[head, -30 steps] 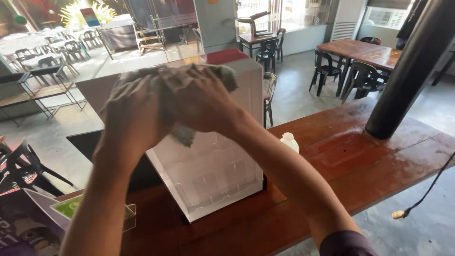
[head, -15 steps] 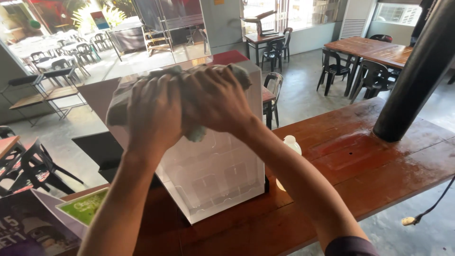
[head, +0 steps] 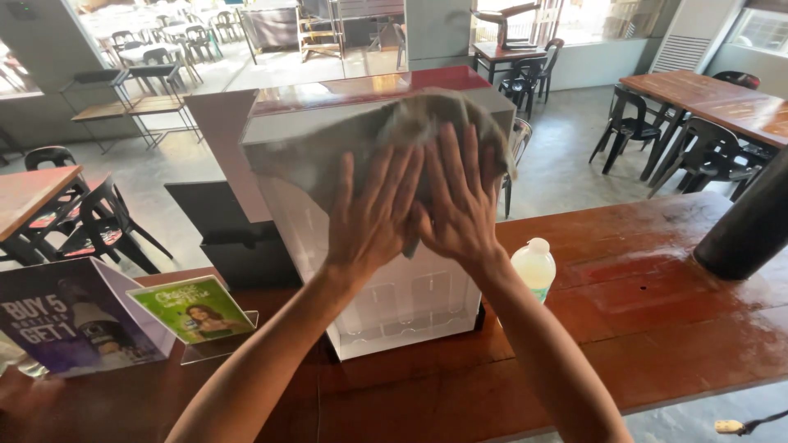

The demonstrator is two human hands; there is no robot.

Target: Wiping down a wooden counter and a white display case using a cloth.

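A tall white box-shaped appliance (head: 402, 303) stands on the red-brown wooden counter (head: 657, 328). A grey cloth (head: 328, 152) is draped over its top front edge. My left hand (head: 373, 217) and my right hand (head: 455, 197) lie side by side, fingers spread, both palms pressed flat on the cloth against the appliance's front face. Neither hand grips anything. The cloth's lower part is hidden under my hands.
A small white plastic bottle (head: 533, 267) stands just right of the appliance. Left on the counter stand a green card in a clear holder (head: 193, 312) and a purple tent card (head: 70, 324). A dark pillar (head: 751, 221) rises at right. Tables and black chairs (head: 698, 148) fill the room beyond.
My hands were bunched on the cloth at the appliance's top. Now they are flattened, fingers spread, lower on the front face. The view has shifted down.
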